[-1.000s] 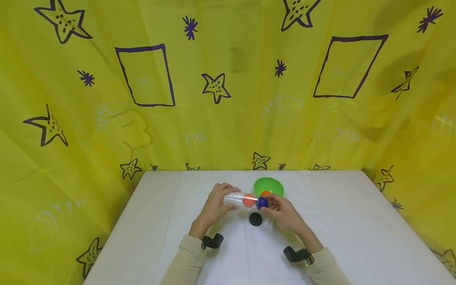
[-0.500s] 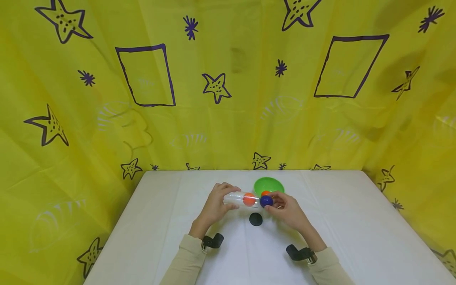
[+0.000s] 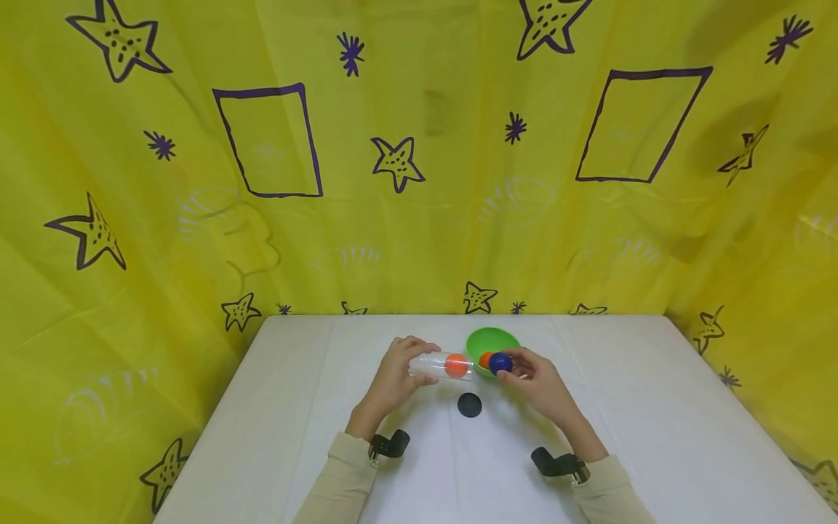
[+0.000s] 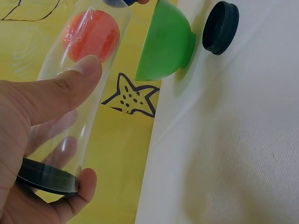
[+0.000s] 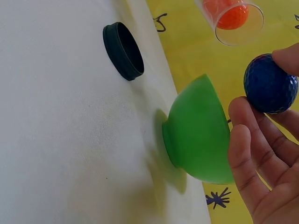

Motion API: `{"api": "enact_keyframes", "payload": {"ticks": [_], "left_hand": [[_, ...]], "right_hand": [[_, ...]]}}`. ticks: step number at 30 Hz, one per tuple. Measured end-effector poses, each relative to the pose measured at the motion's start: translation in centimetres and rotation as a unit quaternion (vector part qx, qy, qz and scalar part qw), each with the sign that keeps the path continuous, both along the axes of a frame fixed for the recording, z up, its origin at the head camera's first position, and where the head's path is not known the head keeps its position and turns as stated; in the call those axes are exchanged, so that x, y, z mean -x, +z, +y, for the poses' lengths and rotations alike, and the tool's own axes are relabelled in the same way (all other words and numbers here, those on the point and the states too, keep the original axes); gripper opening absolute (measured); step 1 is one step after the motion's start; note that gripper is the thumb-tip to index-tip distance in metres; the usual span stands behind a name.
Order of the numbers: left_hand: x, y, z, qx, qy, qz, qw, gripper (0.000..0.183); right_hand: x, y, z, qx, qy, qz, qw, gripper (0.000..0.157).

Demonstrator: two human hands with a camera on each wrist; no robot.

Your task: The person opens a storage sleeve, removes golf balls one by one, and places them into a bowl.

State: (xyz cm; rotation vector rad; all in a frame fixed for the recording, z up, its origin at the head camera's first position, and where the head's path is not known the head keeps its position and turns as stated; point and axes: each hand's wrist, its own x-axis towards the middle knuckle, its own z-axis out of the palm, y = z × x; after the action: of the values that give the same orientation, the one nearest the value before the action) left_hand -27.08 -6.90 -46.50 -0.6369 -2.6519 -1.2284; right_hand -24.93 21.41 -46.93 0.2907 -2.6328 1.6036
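Blue ball (image 3: 500,363) moved farther from tube (image 3: 431,366) holding 1 orange ball (image 3: 456,366).

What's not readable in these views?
Head: part of the green bowl's inside, behind the blue ball and right hand.
Head: closed end of the clear tube, behind the left hand.
Left wrist: most of the blue ball, cut off by the top edge.
Right wrist: bowl's contents, hidden by its outer wall.

"What's that behind the white table (image 3: 694,437)?"

"A yellow curtain (image 3: 445,240), creased, spreading down both sides too."

"And the markings?"

"Dark spotted stars (image 3: 398,163), small bursts (image 3: 515,128), two four-sided outlines (image 3: 267,142)."
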Motion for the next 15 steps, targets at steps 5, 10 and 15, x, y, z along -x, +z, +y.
{"api": "enact_keyframes", "payload": {"ticks": [5,10,15], "left_hand": [[0.2,-0.3,-0.1,-0.001,-0.004,0.01,0.9999,0.046],[0.3,-0.3,-0.1,0.001,-0.008,0.018,0.9998,0.045],[0.1,-0.2,-0.2,0.003,-0.011,0.021,0.9997,0.044]], "right_hand": [[-0.8,1.7,0.0,-0.006,-0.008,-0.004,1.0,0.04],[-1.1,2.4,0.2,0.0,-0.02,0.0,1.0,0.04],[-0.2,0.7,1.4,-0.007,-0.03,0.016,0.999,0.043]]}}
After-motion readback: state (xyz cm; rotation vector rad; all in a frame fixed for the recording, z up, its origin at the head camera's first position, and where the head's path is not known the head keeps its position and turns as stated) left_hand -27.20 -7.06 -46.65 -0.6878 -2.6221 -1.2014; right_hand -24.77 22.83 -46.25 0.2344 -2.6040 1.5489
